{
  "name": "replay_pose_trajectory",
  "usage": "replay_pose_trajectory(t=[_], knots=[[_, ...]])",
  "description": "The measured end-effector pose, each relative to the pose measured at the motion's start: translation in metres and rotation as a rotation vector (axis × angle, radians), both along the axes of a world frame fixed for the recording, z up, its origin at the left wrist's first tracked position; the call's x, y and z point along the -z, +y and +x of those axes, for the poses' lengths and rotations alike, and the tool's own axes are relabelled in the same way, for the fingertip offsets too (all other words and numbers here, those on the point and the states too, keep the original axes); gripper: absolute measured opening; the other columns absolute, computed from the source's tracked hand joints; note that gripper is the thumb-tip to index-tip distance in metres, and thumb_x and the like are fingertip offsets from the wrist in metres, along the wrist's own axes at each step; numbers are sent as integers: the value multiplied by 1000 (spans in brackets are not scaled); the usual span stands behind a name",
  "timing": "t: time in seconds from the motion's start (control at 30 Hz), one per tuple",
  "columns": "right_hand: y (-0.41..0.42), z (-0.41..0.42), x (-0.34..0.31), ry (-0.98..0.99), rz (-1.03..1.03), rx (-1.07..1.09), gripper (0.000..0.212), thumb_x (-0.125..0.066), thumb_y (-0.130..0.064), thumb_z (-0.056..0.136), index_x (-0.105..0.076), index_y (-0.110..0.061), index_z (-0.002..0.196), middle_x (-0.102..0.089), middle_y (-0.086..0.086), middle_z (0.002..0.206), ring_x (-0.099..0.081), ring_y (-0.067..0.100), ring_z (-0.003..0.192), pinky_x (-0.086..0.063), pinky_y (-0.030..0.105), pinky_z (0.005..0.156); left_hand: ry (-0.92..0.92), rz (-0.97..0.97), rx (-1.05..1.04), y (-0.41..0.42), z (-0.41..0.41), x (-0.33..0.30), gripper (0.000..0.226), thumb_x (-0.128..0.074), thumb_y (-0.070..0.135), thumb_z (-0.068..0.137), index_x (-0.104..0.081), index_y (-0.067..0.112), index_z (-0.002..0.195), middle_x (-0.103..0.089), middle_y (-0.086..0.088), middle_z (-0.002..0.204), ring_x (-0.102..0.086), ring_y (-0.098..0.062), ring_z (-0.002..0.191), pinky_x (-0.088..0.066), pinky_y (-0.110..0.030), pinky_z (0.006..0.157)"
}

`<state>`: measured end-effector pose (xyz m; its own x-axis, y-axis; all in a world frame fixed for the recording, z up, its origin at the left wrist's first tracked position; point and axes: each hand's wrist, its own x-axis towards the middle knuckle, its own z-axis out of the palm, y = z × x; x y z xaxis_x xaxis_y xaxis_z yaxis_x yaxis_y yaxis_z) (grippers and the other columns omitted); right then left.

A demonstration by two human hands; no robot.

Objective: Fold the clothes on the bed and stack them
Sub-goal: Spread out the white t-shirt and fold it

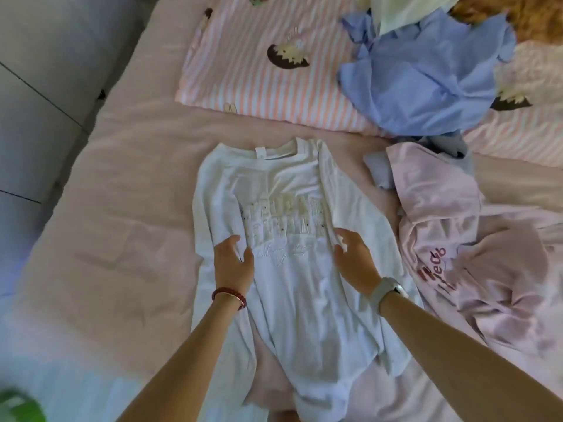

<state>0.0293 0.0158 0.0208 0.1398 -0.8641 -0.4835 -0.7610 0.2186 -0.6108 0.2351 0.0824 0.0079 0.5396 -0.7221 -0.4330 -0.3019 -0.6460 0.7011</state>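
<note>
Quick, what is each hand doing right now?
Left hand: pinches a fold of the white shirt.
Right hand: pinches the shirt's other side.

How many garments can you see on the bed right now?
4, maybe more: a white shirt spread under both hands, a pink shirt crumpled at right, a blue shirt heaped beyond it, a whitish piece on top. Others may lie underneath.

Home bedroom: bed (pixel 128 184) with pink sheet, striped cartoon-print pillow (pixel 259 71) at the far side, loose clothes (pixel 426 80) lay at right.
</note>
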Motion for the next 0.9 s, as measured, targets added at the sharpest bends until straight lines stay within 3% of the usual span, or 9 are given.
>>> replay_pose_trajectory(t=[0.1, 0.2, 0.27, 0.37, 0.43, 0.53, 0.63, 0.73, 0.9], knots=[[66, -19, 30, 109, -5, -170, 38, -45, -10, 94, -48, -11, 131, -48, 7, 130, -44, 24, 123, -33, 26, 98, 90, 135, -88, 59, -33, 27, 34, -49, 10, 92, -50, 5, 125, -48, -15, 125, -54, -20, 98, -39, -23, 85], [119, -32, 48, 161, -17, -383, 37, -49, -17, 92, -51, -15, 129, -52, 4, 124, -45, 24, 118, -38, 30, 93, 99, 282, -148, 105, -56, 44, 28, -45, 10, 93, -55, 5, 119, -56, -15, 121, -56, -26, 103, -36, -22, 82], [143, -36, 55, 200, 5, -520, 43, -48, -29, 92, -43, -23, 135, -46, 0, 129, -40, 22, 121, -36, 31, 96, 86, 367, -183, 125, -65, 52, 26, -44, 12, 94, -57, 4, 115, -61, -13, 117, -55, -29, 109, -35, -24, 82], [165, -42, 67, 289, 31, -665, 60, -46, -50, 87, -25, -36, 141, -26, -3, 143, -20, 20, 135, -22, 39, 109, 45, 419, -232, 137, -73, 63, 24, -45, 18, 94, -61, 3, 103, -64, -14, 106, -57, -29, 101, -32, -22, 72], [171, -45, 75, 335, 19, -682, 63, -49, -50, 85, -26, -34, 141, -22, -1, 146, -15, 20, 138, -18, 43, 111, 1, 431, -221, 137, -74, 72, 27, -46, 24, 94, -62, 3, 95, -65, -13, 95, -58, -29, 94, -30, -22, 67], [170, -48, 85, 377, -59, -641, 39, -49, -33, 89, -44, -23, 126, -29, 0, 139, -24, 19, 135, -25, 37, 109, 18, 423, -136, 131, -80, 80, 26, -50, 27, 91, -61, 4, 91, -57, -7, 70, -60, -31, 82, -33, -26, 59], [166, -52, 89, 296, -108, -561, 23, -41, -20, 96, -54, -12, 113, -40, 2, 130, -38, 19, 124, -34, 29, 97, 55, 244, -172, 134, -95, 77, 20, -44, 15, 92, -57, 3, 102, -53, -9, 67, -49, -18, 57, -34, -25, 55], [164, -61, 78, 127, -105, -309, 18, -40, -16, 97, -52, -5, 104, -56, 9, 107, -52, 27, 101, -39, 33, 77, 148, 89, -385, 144, -105, 63, 17, -36, 15, 97, -47, 3, 99, -41, -1, 64, -43, -19, 59, -33, -29, 55], [153, -76, 37, -131, -217, 8, 15, -41, -13, 97, -50, -5, 104, -55, -1, 82, -53, 25, 74, -40, 32, 66, 146, -95, -464, 156, -80, 25, 11, -43, 20, 96, -42, 8, 97, -46, 4, 76, -45, -7, 67, -36, -9, 51]])
